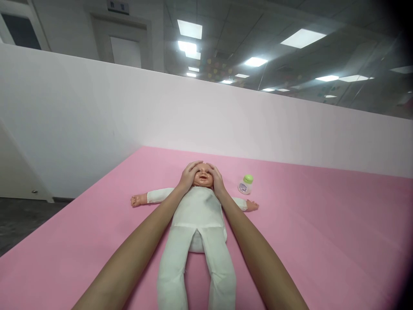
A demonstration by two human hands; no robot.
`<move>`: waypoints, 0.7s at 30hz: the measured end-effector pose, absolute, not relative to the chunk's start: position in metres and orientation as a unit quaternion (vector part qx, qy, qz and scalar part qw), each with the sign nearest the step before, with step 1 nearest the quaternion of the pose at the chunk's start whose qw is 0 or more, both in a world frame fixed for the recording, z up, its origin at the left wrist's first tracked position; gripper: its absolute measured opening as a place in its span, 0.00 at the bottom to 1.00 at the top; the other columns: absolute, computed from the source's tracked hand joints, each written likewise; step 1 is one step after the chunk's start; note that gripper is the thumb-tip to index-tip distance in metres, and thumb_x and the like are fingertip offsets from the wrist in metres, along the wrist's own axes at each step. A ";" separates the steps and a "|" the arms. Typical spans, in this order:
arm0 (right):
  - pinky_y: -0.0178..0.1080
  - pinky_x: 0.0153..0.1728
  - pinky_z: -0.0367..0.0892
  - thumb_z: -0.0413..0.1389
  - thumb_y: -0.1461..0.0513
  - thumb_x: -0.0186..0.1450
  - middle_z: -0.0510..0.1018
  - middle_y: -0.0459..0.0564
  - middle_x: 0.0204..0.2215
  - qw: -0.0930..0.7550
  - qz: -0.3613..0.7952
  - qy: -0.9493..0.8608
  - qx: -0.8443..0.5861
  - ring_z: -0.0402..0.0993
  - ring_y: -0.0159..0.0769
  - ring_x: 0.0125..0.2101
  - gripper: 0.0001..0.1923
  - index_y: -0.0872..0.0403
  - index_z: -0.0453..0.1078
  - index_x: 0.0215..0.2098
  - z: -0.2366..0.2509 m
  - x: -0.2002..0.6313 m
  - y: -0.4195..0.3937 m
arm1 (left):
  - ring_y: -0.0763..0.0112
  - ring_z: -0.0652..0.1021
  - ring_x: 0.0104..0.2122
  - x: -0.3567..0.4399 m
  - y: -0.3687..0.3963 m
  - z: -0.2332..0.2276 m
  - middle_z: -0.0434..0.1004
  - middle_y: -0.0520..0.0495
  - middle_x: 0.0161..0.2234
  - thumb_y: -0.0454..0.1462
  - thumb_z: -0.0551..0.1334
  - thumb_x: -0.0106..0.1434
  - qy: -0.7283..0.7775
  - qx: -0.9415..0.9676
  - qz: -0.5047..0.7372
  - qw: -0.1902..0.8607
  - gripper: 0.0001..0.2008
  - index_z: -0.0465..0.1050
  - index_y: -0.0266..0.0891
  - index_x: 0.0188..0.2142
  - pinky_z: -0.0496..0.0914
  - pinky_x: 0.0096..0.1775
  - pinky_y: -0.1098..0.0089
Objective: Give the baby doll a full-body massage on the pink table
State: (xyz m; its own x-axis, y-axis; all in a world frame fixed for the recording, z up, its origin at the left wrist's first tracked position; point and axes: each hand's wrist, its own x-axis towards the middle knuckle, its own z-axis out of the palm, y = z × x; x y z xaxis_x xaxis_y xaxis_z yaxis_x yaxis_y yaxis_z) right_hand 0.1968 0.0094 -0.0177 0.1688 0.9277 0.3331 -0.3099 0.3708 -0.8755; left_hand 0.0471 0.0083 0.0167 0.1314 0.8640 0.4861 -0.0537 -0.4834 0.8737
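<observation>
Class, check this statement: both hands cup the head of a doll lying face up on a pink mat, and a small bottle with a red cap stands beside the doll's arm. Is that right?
Not quite: the bottle has a green cap, not red, as the head view shows. The rest holds: the left hand and right hand cup the head of the doll lying face up on the pink mat.

small green-capped bottle [245, 184] on pink mat [322, 232], white partition wall [97, 112] behind

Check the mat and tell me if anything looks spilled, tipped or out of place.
Nothing stands out. The doll lies flat on its back on the pink mat, arms spread, with the left hand and right hand cupping its head. The small green-capped bottle stands upright beside it, no spill visible.
</observation>
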 end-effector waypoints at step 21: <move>0.46 0.58 0.68 0.59 0.52 0.61 0.80 0.47 0.53 0.694 0.447 -0.459 -0.329 0.73 0.44 0.55 0.21 0.48 0.77 0.50 -0.023 0.197 0.015 | 0.59 0.73 0.60 0.048 0.009 0.017 0.77 0.41 0.57 0.37 0.53 0.63 0.316 0.624 0.586 0.410 0.21 0.78 0.38 0.51 0.65 0.62 0.60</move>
